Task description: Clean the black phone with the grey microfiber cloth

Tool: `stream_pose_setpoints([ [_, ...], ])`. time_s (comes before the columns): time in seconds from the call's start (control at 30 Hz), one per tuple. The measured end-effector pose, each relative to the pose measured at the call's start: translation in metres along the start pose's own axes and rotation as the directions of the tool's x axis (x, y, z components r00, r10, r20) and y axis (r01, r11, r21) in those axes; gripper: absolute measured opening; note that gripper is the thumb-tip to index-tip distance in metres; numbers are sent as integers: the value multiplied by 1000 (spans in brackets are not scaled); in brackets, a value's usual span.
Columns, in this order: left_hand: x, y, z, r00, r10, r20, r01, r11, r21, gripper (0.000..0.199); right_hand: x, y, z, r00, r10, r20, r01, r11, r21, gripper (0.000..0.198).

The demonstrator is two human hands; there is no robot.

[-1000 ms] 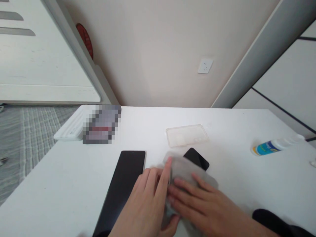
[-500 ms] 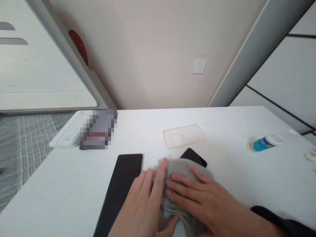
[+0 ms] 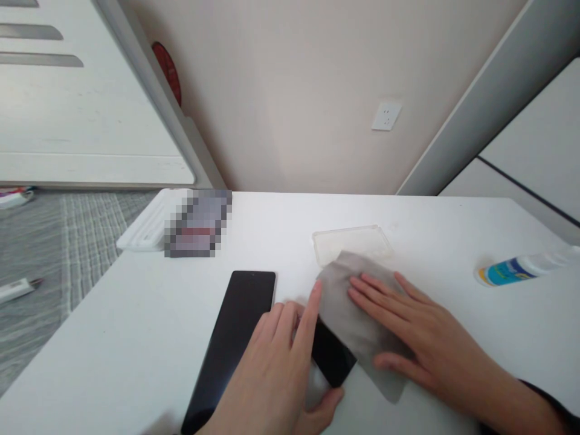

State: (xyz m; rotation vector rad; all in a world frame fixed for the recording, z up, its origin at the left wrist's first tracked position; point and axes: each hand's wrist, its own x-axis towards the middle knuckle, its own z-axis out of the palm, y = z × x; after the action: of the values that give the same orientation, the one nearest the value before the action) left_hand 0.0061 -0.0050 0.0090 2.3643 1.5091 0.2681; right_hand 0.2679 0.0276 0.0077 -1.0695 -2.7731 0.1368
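On our tabletop [image 3: 136, 338], a phone [image 3: 333, 353] lies partly under a cloth [image 3: 344, 296], between our left hand [image 3: 272, 374] and right hand [image 3: 417, 332], the latter on the cloth. Left of the phone we have a tablet [image 3: 233, 332]; behind it, a phone case [image 3: 348, 240]; far right, a bottle [image 3: 507, 272].

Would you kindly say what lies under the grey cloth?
A black phone shows its near end; the grey cloth covers its far part and hides part of the clear case. Anything else is hidden.
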Motion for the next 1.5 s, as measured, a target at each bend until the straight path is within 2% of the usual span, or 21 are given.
stream_pose_setpoints([
  [0.07,0,0,0,1000,-1,5,1,1000,-26,134,-4,2,2,997,53,-48,-55,998,-36,85],
  [0.1,0,0,0,1000,-1,7,1,999,-41,135,-4,-3,5,999,15,-50,-17,999,-39,89],
  [0.13,0,0,1,1000,0,11,0,999,-53,136,-2,-10,8,997,-55,-52,53,998,-39,88],
  [0.23,-1,-2,3,999,15,30,-13,997,-73,141,6,-30,13,956,-290,-52,289,957,-28,59],
  [0.27,-1,-2,3,999,18,32,-15,997,-72,141,8,-31,12,946,-321,-38,321,947,-15,56],
  [0.33,-1,-3,3,999,29,14,-28,997,-71,140,9,-25,8,964,-264,-11,264,964,7,66],
  [0.4,-2,-3,3,1000,26,3,-26,997,-69,136,6,-13,3,995,-101,-17,101,995,-13,81],
  [0.47,-2,-3,3,1000,17,18,-16,997,-75,133,3,-9,1,997,16,-73,-19,999,-43,85],
  [0.5,-2,-3,3,999,13,32,-11,997,-72,134,3,-11,3,997,-5,-76,2,999,-36,84],
  [0.63,-1,-3,1,996,27,80,-27,1000,-4,144,8,-29,10,949,-312,-41,314,946,81,54],
  [0.7,0,-2,-1,997,28,69,-28,1000,-7,144,8,-26,8,961,-276,1,274,954,121,59],
  [0.83,-1,0,-1,1000,13,18,-12,998,-67,129,-1,-8,1,1000,29,2,-29,999,42,89],
  [0.9,-2,0,0,1000,14,5,-14,998,-68,128,-5,-11,3,1000,-25,-4,25,999,25,87],
  [1.03,-3,-4,4,999,39,-1,-39,998,-47,138,-3,-23,6,941,-338,18,336,940,57,58],
  [1.07,-2,-5,4,999,47,0,-47,998,-44,139,-3,-21,5,944,-329,31,326,943,72,61],
  [1.17,-1,-5,2,999,43,-5,-44,998,-43,135,-5,-4,1,993,-110,45,106,992,73,87],
  [1.23,-1,-3,0,1000,23,-11,-24,999,-44,133,-5,0,2,1000,1,5,-1,999,43,96],
  [1.3,-2,-1,-1,1000,12,-14,-13,999,-44,135,-2,-9,7,996,-87,-19,88,995,52,92],
  [1.4,-3,-1,0,1000,21,4,-21,999,-32,138,2,-25,14,949,-314,3,312,944,111,72],
  [1.43,-3,-1,0,1000,22,4,-22,1000,-22,138,3,-25,14,944,-328,22,323,937,133,72],
  [1.5,-3,-1,0,1000,23,-1,-23,1000,-8,135,1,-15,11,972,-229,57,219,965,142,84],
])
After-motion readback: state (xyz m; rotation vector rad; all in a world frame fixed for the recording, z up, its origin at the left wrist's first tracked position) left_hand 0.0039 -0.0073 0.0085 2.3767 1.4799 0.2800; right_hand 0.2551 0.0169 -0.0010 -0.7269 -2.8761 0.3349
